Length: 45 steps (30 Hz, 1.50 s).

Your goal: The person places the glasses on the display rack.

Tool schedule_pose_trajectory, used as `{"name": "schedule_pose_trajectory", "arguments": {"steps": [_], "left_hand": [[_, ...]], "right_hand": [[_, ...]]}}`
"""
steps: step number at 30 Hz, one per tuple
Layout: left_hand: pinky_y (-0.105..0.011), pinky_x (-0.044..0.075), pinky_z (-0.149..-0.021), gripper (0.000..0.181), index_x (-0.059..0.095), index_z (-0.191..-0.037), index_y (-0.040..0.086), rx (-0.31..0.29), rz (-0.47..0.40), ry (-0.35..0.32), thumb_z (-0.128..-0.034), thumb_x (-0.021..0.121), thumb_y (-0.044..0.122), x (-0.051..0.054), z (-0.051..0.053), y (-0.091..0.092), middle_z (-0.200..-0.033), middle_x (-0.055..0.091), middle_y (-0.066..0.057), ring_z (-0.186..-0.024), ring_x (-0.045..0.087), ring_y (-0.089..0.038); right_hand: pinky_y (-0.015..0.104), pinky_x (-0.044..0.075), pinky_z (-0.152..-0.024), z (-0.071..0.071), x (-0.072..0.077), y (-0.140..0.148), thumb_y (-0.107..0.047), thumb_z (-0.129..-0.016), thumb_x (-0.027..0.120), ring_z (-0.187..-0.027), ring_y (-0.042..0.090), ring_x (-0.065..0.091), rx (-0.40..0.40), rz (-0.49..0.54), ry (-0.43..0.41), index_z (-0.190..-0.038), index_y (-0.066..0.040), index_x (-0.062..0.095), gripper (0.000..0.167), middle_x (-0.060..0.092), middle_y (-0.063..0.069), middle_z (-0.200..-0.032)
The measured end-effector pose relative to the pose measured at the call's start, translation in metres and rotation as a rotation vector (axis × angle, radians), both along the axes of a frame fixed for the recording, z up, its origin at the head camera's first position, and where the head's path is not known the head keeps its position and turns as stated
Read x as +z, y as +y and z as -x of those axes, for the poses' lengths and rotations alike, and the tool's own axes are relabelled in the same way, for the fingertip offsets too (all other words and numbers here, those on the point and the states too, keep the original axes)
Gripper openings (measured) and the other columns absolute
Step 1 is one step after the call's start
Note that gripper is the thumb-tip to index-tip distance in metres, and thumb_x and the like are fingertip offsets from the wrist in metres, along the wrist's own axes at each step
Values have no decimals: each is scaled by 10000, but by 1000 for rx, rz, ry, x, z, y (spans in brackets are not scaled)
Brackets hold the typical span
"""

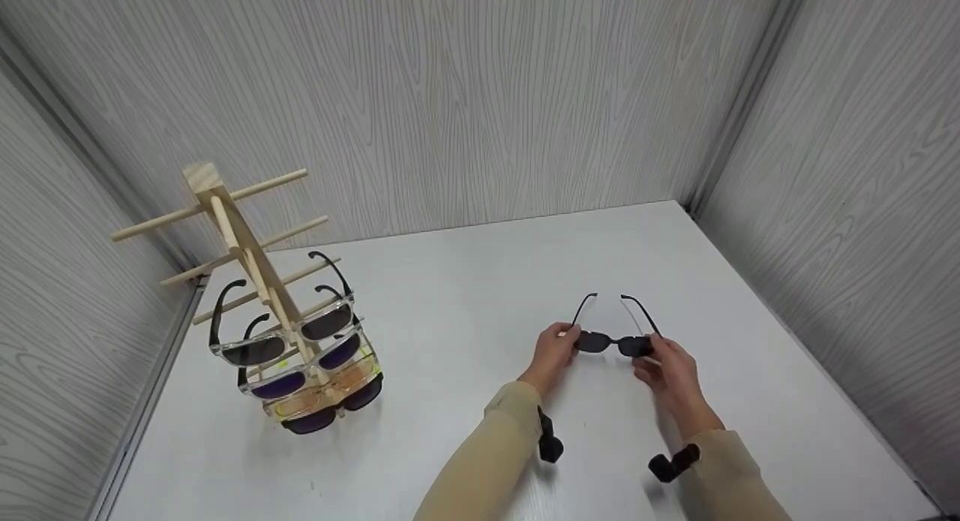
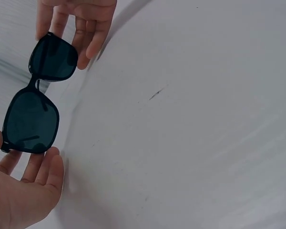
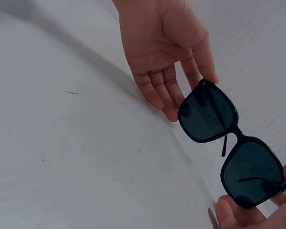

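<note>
Dark-lensed black sunglasses (image 1: 595,342) are held up above the white table, their arms unfolded and pointing away from me. My left hand (image 1: 553,354) pinches the left end of the frame, thumb and fingers at the hinge. At the other end my right hand (image 1: 675,371) grips the right hinge corner. In the left wrist view the sunglasses (image 2: 31,121) span from my left hand (image 2: 26,195) below to my right hand (image 2: 93,14) above. The right wrist view shows both lenses of the sunglasses (image 3: 207,114), with my left hand (image 3: 162,43) at the top.
A wooden display rack (image 1: 251,262) with side pegs stands at the left. Its lower pegs carry several sunglasses, including a clear-framed pair (image 1: 326,322) and an orange-tinted pair (image 1: 300,403). Grey wood-grain walls (image 1: 480,100) enclose the white table (image 1: 450,296) at the back and sides.
</note>
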<state>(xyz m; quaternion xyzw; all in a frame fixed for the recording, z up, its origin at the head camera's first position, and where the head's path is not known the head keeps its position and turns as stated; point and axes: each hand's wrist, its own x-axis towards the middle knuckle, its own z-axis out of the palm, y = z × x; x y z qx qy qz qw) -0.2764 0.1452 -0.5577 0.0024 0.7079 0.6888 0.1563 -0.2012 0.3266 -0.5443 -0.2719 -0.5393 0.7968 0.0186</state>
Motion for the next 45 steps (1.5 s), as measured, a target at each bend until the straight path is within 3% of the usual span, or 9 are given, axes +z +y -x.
{"name": "schedule_pose_trajectory", "arguments": {"steps": [9,18,23,31,40,45], "left_hand": [[-326,491,-691,299,631,-1109,58,-20,-54,-54,-918,581,283,0,-2,-18,-885,645,-104,-730,571,-181],[-326,489,-668,304,626,-1116,74,-37,-65,-43,-910,593,295,-3,-8,-34,-846,632,-71,-723,565,-197],[-341,501,-688,326,611,-1134,74,-41,-97,-63,-907,596,308,-4,-15,-48,-891,639,-87,-743,588,-202],[-329,509,-691,331,614,-1128,60,-34,-185,-105,-894,623,295,-5,-22,-67,-875,650,-69,-748,607,-183],[-370,520,-758,339,611,-1147,39,-14,-166,-30,-907,610,278,1,-27,-86,-919,659,-79,-791,634,-201],[-376,510,-796,356,611,-1162,62,-21,-151,-21,-908,603,312,8,-32,-98,-952,664,-65,-868,646,-232]], "right_hand": [[331,514,-770,-4,2,-10,-288,-953,536,-883,227,612,10,39,21,-1196,-73,473,330,546,122,-1081],[331,519,-720,-7,-4,-17,-300,-947,547,-831,223,619,43,31,42,-1169,-71,502,323,573,115,-1035],[344,511,-696,-8,-6,-26,-294,-953,538,-791,223,621,76,21,63,-1259,-30,456,413,564,128,-1022],[394,477,-876,-13,-1,-35,-265,-956,539,-991,304,609,123,54,81,-1311,-20,431,444,560,150,-1119],[381,488,-861,-18,7,-50,-225,-958,538,-983,325,615,150,45,113,-1281,-1,456,400,583,147,-1083],[401,489,-856,-21,12,-57,-215,-958,537,-986,335,614,171,43,149,-1301,26,428,433,570,162,-1110]]}}
